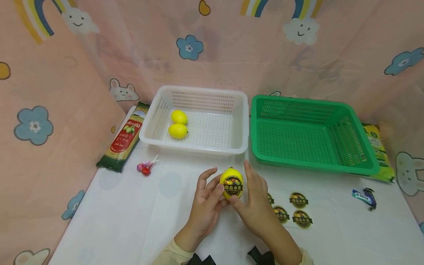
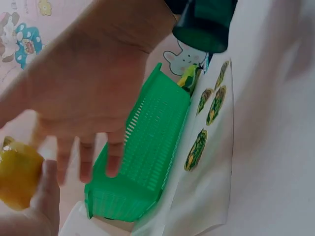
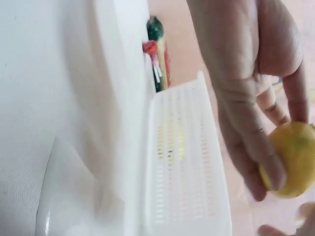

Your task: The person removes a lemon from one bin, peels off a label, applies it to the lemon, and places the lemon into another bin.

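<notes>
My left hand (image 1: 206, 206) holds a yellow lemon (image 1: 230, 172) between thumb and curled fingers, above the near middle of the table. A round black-and-gold sticker (image 1: 233, 187) covers the lemon's side toward me. My right hand (image 1: 256, 200) is beside the fruit, fingers straight and pointing up, thumb tip at the sticker's lower edge. In the left wrist view the right hand (image 2: 93, 93) spreads its fingers apart from the lemon (image 2: 18, 174). The right wrist view has the left hand (image 3: 251, 108) with its fingertips round the lemon (image 3: 295, 160).
Two lemons (image 1: 178, 131) lie in a white basket (image 1: 195, 146). Right of it stands a green basket (image 1: 318, 168). A sheet with several stickers (image 1: 299, 200) lies by my right hand. Lollipops (image 1: 145, 168), a long packet (image 1: 124, 138), small wrapped sweets (image 1: 364, 197) and a green-yellow bag (image 1: 381, 154) lie around.
</notes>
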`<state>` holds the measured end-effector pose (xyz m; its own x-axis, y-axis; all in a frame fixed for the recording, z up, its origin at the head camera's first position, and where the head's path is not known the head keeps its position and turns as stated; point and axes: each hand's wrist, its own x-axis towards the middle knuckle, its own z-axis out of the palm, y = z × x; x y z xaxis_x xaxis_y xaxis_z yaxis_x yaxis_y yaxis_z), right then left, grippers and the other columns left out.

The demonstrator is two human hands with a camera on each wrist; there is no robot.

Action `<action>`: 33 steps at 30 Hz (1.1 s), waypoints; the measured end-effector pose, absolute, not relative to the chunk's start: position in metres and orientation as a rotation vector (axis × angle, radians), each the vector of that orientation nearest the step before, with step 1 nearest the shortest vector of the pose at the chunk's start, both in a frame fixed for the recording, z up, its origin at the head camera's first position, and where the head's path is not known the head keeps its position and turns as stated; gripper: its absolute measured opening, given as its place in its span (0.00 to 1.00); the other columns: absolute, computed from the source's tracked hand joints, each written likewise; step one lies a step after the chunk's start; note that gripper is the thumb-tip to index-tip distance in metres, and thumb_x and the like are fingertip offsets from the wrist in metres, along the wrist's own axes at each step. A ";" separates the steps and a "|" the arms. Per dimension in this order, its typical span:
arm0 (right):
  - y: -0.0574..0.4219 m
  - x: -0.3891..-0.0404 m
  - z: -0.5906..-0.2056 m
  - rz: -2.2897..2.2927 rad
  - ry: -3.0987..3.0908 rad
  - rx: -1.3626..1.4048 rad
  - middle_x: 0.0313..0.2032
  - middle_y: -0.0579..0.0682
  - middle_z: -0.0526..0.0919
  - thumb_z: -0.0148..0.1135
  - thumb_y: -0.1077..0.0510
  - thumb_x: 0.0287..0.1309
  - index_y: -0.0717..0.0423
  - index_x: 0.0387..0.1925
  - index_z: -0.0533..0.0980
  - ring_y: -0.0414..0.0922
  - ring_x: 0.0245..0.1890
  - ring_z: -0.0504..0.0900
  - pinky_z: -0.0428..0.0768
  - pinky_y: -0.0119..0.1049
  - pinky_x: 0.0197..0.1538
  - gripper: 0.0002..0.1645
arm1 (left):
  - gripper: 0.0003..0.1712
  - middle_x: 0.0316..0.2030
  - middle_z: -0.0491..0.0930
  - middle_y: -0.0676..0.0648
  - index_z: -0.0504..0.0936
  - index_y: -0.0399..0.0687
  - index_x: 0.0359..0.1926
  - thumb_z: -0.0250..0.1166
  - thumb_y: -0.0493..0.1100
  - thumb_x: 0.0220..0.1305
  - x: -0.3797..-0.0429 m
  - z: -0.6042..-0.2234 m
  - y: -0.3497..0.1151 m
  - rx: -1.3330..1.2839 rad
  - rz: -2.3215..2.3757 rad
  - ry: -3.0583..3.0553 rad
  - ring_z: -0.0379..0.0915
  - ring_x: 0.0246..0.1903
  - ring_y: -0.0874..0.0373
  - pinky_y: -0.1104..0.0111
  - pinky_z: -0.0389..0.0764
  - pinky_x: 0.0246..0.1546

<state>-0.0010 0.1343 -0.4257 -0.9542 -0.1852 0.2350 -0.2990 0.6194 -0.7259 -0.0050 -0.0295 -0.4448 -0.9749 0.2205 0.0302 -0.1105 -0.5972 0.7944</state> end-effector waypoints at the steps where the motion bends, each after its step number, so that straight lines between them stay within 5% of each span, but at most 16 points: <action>1: 0.135 -0.001 -0.425 1.305 -2.652 0.427 0.80 0.61 0.54 0.42 0.26 0.78 0.46 0.86 0.47 0.66 0.75 0.53 0.64 0.78 0.62 0.49 | 0.23 0.66 0.75 0.47 0.63 0.60 0.71 0.54 0.38 0.83 -0.006 -0.445 -0.030 0.189 2.643 1.322 0.80 0.51 0.57 0.68 0.83 0.49; 6: 0.135 -0.005 -0.426 1.392 -2.348 0.651 0.77 0.60 0.60 0.50 0.48 0.84 0.50 0.71 0.74 0.61 0.75 0.55 0.62 0.58 0.65 0.23 | 0.23 0.67 0.76 0.45 0.62 0.57 0.70 0.56 0.38 0.82 -0.006 -0.445 -0.029 0.210 2.633 1.354 0.81 0.54 0.56 0.65 0.84 0.52; 9: 0.134 -0.008 -0.428 1.352 -2.329 0.686 0.77 0.57 0.62 0.52 0.49 0.83 0.44 0.62 0.82 0.56 0.75 0.55 0.62 0.54 0.64 0.17 | 0.23 0.66 0.78 0.45 0.61 0.56 0.70 0.56 0.37 0.82 -0.005 -0.445 -0.029 0.225 2.638 1.323 0.82 0.54 0.57 0.65 0.84 0.51; 16: 0.136 -0.008 -0.433 1.284 -2.434 0.679 0.79 0.52 0.60 0.53 0.45 0.82 0.42 0.65 0.77 0.61 0.74 0.56 0.67 0.70 0.59 0.19 | 0.21 0.65 0.79 0.47 0.63 0.58 0.68 0.56 0.37 0.83 -0.001 -0.445 -0.028 0.252 2.632 1.320 0.82 0.53 0.57 0.67 0.85 0.49; 26: 0.137 -0.003 -0.438 1.320 -2.571 0.552 0.80 0.53 0.57 0.56 0.49 0.79 0.43 0.84 0.55 0.61 0.75 0.53 0.62 0.73 0.63 0.39 | 0.17 0.68 0.74 0.44 0.65 0.63 0.67 0.53 0.43 0.85 0.002 -0.447 -0.026 0.123 2.585 1.338 0.81 0.54 0.55 0.65 0.84 0.53; 29: 0.136 -0.001 -0.438 1.412 -2.451 0.512 0.78 0.53 0.63 0.59 0.57 0.75 0.45 0.80 0.64 0.57 0.75 0.56 0.63 0.66 0.65 0.36 | 0.13 0.66 0.73 0.42 0.69 0.64 0.65 0.51 0.45 0.86 0.001 -0.448 -0.024 0.144 2.598 1.385 0.80 0.57 0.53 0.61 0.84 0.56; 33: 0.132 0.000 -0.439 1.424 -2.240 0.531 0.70 0.56 0.74 0.65 0.68 0.67 0.52 0.63 0.83 0.52 0.70 0.65 0.67 0.46 0.63 0.24 | 0.13 0.63 0.73 0.42 0.75 0.64 0.63 0.50 0.46 0.87 0.000 -0.448 -0.021 0.241 2.625 1.450 0.77 0.59 0.53 0.61 0.84 0.57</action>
